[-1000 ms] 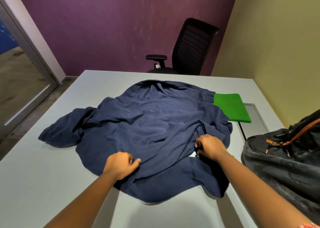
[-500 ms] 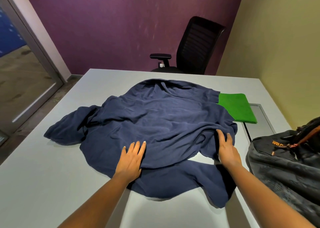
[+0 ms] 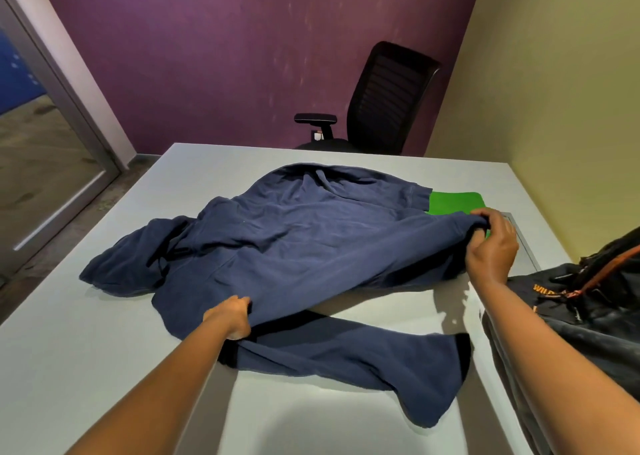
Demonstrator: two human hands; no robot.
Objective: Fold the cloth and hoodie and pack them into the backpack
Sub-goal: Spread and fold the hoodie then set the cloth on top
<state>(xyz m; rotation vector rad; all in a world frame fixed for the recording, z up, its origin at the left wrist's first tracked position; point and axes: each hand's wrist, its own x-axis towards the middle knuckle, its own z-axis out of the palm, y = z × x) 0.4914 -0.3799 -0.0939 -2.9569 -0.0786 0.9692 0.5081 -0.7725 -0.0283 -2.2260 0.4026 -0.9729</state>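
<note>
Hoodie (image 3: 294,247): lying across the tabletop (image 3: 69,350), long axis left-right. Left hand (image 3: 230,318) gripping its near hem; right hand (image 3: 491,243) pinching its right edge, lifting beside the backpack (image 3: 588,316).

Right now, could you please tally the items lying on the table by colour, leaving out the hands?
Navy blue: 1, the hoodie
Green: 1, the folded cloth
Dark grey with orange trim: 1, the backpack
Total: 3 on the table
</note>
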